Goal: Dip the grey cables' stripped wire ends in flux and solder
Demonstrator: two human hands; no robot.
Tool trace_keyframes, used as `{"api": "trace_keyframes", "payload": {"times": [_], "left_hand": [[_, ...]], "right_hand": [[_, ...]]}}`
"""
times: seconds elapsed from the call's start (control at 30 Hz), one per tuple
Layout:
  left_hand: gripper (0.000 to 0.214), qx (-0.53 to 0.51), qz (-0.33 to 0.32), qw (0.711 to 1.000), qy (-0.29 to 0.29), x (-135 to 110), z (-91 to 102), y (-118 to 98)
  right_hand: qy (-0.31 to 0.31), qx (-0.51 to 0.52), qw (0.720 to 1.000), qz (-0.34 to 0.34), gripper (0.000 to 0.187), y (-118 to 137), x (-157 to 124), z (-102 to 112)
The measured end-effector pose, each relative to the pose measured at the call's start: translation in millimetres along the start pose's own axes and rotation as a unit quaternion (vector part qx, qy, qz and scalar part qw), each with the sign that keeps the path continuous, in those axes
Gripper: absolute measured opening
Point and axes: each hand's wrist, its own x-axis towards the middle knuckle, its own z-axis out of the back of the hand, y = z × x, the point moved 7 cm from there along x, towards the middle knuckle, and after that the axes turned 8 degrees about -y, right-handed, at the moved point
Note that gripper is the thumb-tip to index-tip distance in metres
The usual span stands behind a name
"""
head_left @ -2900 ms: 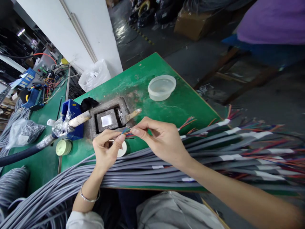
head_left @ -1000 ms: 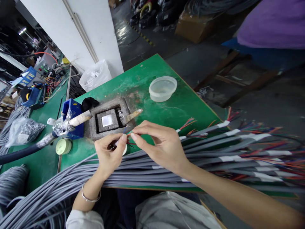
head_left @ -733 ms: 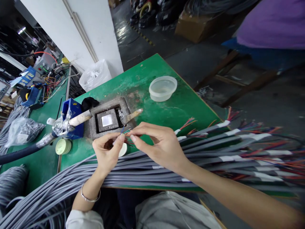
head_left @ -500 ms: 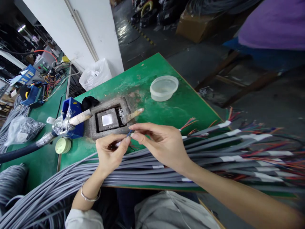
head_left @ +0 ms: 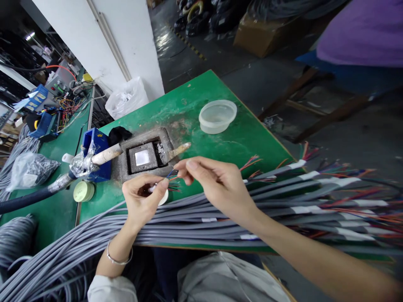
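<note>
As the head view shows it, the left hand (head_left: 143, 201) has its grip clenched on the coloured wires (head_left: 172, 180) just left of frame centre, thumb and forefinger pinching their base. The right hand (head_left: 220, 188) pinches one wire's tip, its grip just above and right of the left's. Both sit just below the solder pot (head_left: 143, 157) on the green table (head_left: 189, 105), over the grey cables (head_left: 195, 220) crossing the lower frame.
</note>
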Motion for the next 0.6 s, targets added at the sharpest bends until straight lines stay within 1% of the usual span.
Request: {"api": "trace_keyframes", "payload": {"times": [0.13, 0.2, 0.33, 0.4, 0.53, 0.6], "left_hand": [[0.009, 0.004, -0.016, 1.0, -0.024, -2, 1.6, -1], [0.011, -0.008, 0.004, 0.999, -0.031, -2, 1.2, 3], [0.019, -0.045, 0.07, 0.996, -0.046, -3, 1.1, 12], [0.022, -0.052, 0.093, 0.993, -0.04, -3, 0.2, 15], [0.026, -0.053, 0.117, 0.992, -0.008, -4, -2.8, 17], [0.027, -0.05, 0.119, 0.992, 0.012, -4, -4.6, 17]], "right_hand": [[-0.001, -0.047, 0.998, 0.051, 0.014, 3, -1, -1], [-0.003, -0.065, 0.995, 0.079, 0.015, 5, -2, -1], [0.0, -0.085, 0.989, 0.118, 0.016, 10, -4, -2], [0.002, -0.084, 0.989, 0.121, 0.016, 10, -5, -3], [-0.013, -0.072, 0.991, 0.11, 0.007, 8, -3, 0], [-0.003, -0.075, 0.99, 0.118, 0.009, 8, -2, 0]]}}
